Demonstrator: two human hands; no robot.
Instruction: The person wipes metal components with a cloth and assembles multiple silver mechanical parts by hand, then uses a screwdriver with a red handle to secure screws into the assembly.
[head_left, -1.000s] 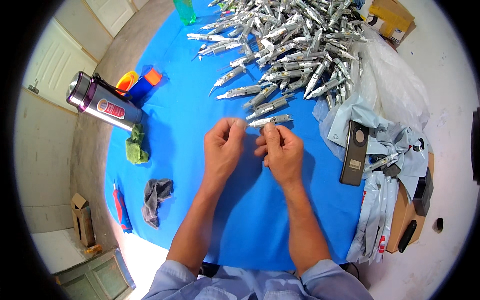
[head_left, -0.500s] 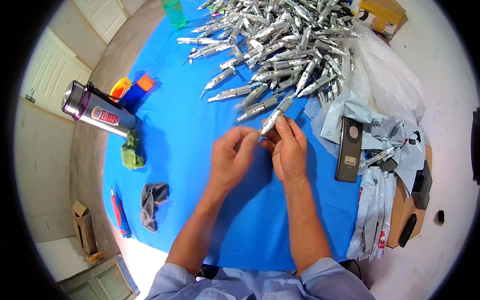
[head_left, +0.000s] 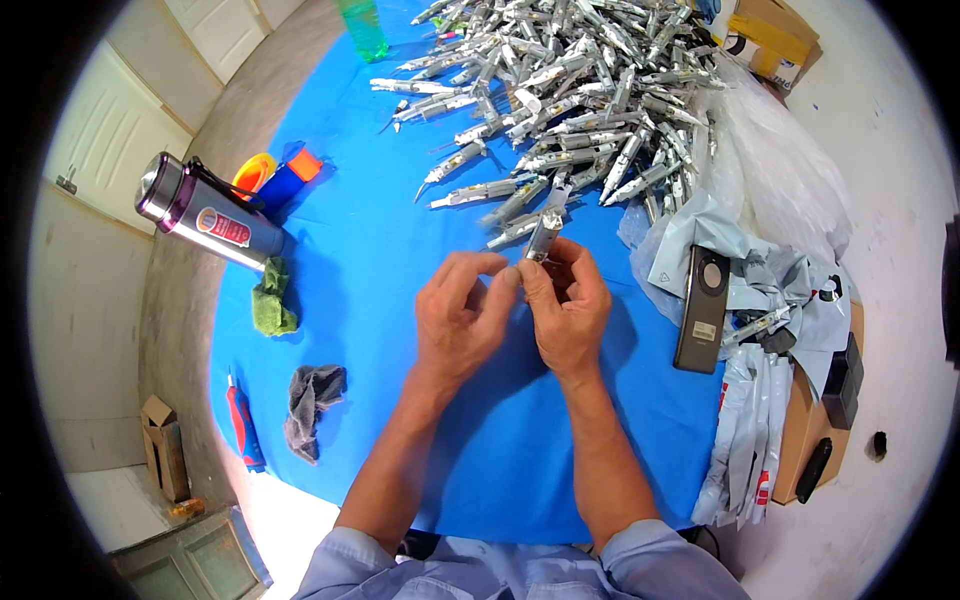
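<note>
Between the thumb and fingers of my right hand (head_left: 572,310) is a slim grey-and-white mechanical unit (head_left: 543,236), tilted with its upper end away from me. My left hand (head_left: 460,315) is closed beside it. Its thumb and forefinger come together at the unit's near end, close to my right thumb; what they pinch, if anything, is hidden. Beyond my hands lies a large heap of similar units (head_left: 590,110), several with thin metal shafts at one end. The nearest ones lie just past the held unit.
A blue cloth (head_left: 390,240) covers the table. On the left are a steel flask (head_left: 215,212), a green rag (head_left: 272,300), a grey rag (head_left: 312,408) and a red-and-blue handled tool (head_left: 241,425). At right lie a phone (head_left: 703,310), plastic bags (head_left: 745,420) and a cardboard box (head_left: 770,42).
The held unit has turned more upright and come slightly nearer to me. My hands have drawn closer together around its near end. The whole view has shifted a little.
</note>
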